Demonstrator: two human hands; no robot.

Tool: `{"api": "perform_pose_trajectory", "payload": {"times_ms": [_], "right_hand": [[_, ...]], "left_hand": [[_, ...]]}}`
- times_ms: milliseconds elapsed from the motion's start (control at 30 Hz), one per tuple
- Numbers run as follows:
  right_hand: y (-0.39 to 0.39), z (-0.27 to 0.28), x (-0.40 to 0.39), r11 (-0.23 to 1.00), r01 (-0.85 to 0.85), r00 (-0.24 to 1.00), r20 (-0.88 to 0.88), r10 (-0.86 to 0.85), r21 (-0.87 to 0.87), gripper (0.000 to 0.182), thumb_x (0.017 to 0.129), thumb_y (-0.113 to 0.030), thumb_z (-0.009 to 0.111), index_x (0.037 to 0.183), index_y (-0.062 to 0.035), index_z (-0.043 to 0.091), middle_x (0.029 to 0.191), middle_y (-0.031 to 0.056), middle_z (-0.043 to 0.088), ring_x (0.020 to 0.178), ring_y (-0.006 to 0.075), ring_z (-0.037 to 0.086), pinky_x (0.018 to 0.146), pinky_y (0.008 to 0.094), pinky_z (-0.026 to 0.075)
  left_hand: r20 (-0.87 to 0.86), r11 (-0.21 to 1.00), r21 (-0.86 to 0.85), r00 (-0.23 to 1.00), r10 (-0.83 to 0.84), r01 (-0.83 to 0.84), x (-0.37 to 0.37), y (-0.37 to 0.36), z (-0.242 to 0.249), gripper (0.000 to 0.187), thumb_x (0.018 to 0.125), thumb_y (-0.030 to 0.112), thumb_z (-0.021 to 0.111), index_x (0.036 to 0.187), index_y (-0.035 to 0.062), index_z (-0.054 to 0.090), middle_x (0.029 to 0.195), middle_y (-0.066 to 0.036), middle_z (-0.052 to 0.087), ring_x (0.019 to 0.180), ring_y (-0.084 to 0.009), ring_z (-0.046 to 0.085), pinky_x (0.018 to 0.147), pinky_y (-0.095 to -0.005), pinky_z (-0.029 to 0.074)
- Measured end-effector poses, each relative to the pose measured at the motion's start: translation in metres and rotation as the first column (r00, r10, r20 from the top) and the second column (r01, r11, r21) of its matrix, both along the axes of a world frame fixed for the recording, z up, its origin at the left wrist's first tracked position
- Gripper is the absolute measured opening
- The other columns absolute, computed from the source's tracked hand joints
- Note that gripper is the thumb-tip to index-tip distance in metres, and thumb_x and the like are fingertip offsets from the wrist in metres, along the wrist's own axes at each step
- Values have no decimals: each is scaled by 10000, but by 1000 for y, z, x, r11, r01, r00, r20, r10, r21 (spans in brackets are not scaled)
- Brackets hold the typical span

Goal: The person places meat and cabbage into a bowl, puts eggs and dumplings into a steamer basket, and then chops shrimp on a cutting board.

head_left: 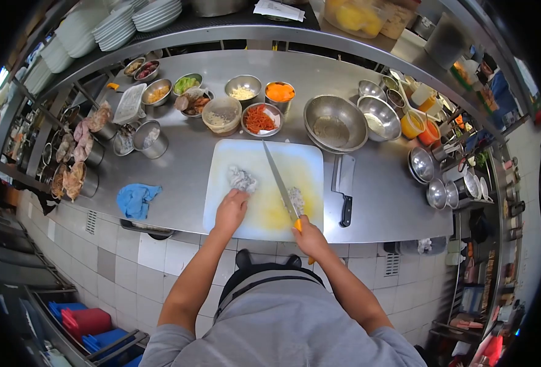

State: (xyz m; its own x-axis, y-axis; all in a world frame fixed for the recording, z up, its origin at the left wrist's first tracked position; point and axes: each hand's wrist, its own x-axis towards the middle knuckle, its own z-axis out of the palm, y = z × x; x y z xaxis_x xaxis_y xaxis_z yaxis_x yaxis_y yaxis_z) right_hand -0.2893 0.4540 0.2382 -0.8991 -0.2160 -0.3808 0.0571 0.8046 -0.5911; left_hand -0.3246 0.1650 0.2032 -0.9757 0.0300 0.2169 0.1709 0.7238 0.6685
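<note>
My right hand (310,237) is wrapped round the yellow handle of a long knife (277,174), whose blade points away over a white cutting board (221,217) with yellow stains. At the left of the blade, my left hand (232,210) rests on the board with its fingers together, beside a pile of greyish-white food pieces (242,178). Whether anything is under its fingertips is hidden. A second, smaller greyish pile (295,199) lies just right of the blade, near my right hand.
A cleaver (344,183) lies right of the board, and a blue cloth (137,200) at the left. Behind the board stand a bowl of orange-red shreds (261,119), a large metal bowl (334,125) and several other bowls. A metal shelf (240,48) crosses above the table's far side.
</note>
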Motion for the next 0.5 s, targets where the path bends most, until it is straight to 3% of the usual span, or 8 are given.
{"api": "perform_pose_trajectory", "payload": {"times_ms": [167,267,333,467,500], "right_hand": [[-9,-16,4,998,-25,999,26,26,-66,427,1038,-314,600,1299,5,485,1053,338,718,1021,523,691,901,584,536],[10,-9,-4,998,5,1000,26,-4,-60,418,1037,-311,600,1292,0,488,1068,335,719,1031,517,693,903,583,540],[24,-11,-11,998,28,1000,12,-29,54,416,1037,-312,600,1293,-3,490,1084,327,720,1039,513,693,908,581,545],[34,-14,-9,999,6,1000,-27,-4,48,417,1041,-304,592,1310,-12,465,1090,318,722,1045,509,696,911,579,549],[34,-16,-9,999,19,999,-30,-17,43,417,1041,-304,592,1310,-12,465,1090,318,722,1045,509,696,911,579,549]], "left_hand": [[-102,988,-139,993,60,-74,-26,16,12,247,878,81,721,1121,63,755,1076,-147,653,1051,-350,666,882,-462,579],[-23,954,-273,993,120,-122,-36,22,15,287,854,146,791,1132,77,769,1136,-112,659,1065,-325,672,887,-451,580],[41,922,-368,988,151,-126,-41,25,14,285,852,179,794,1122,88,776,1165,-105,645,1077,-329,661,884,-468,584],[53,910,-405,992,116,-85,-51,16,9,266,873,194,768,1107,66,774,1125,-132,659,1043,-351,677,864,-473,586],[56,955,-289,995,87,-67,-52,9,1,275,894,196,747,1135,67,771,1161,-148,676,1044,-356,678,860,-479,588]]}}
